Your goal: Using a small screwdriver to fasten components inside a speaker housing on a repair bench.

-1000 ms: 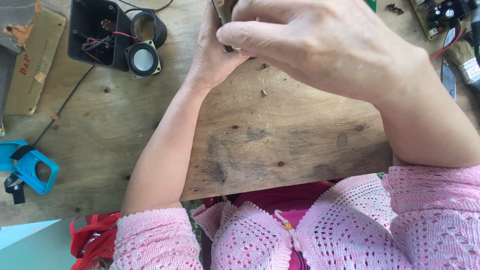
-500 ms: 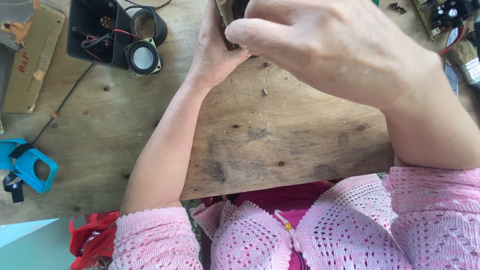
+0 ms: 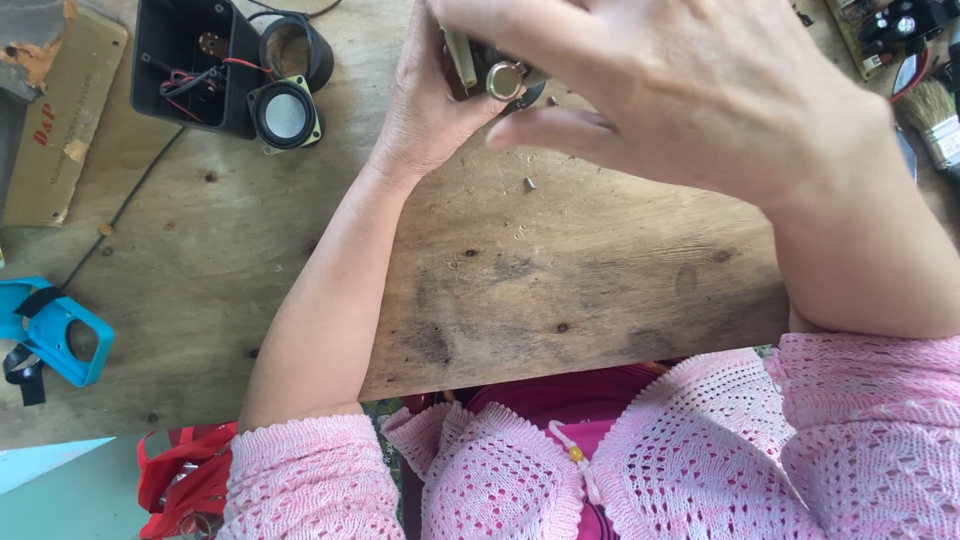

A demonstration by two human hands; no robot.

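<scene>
Both hands meet at the top of the head view over a wooden board [image 3: 600,290]. My left hand [image 3: 425,110] grips a small electronic part [image 3: 490,70] from the left; it has a beige side and a round brass-coloured cap. My right hand [image 3: 680,90] covers the part from above and the right, fingers curled around it. Most of the part is hidden under the fingers. A tiny screw [image 3: 529,184] lies on the board just below the hands.
An open black speaker box [image 3: 190,65] with red wires and a loose round speaker [image 3: 285,115] lie at the top left. A cardboard box [image 3: 60,120] sits further left, a blue plastic frame [image 3: 55,335] at the left edge, a brush [image 3: 935,115] and a circuit board [image 3: 880,25] at the top right.
My right hand has shifted, uncovering the brass-coloured cap of the part. The view has drifted slightly. Both hands stay closed around the part.
</scene>
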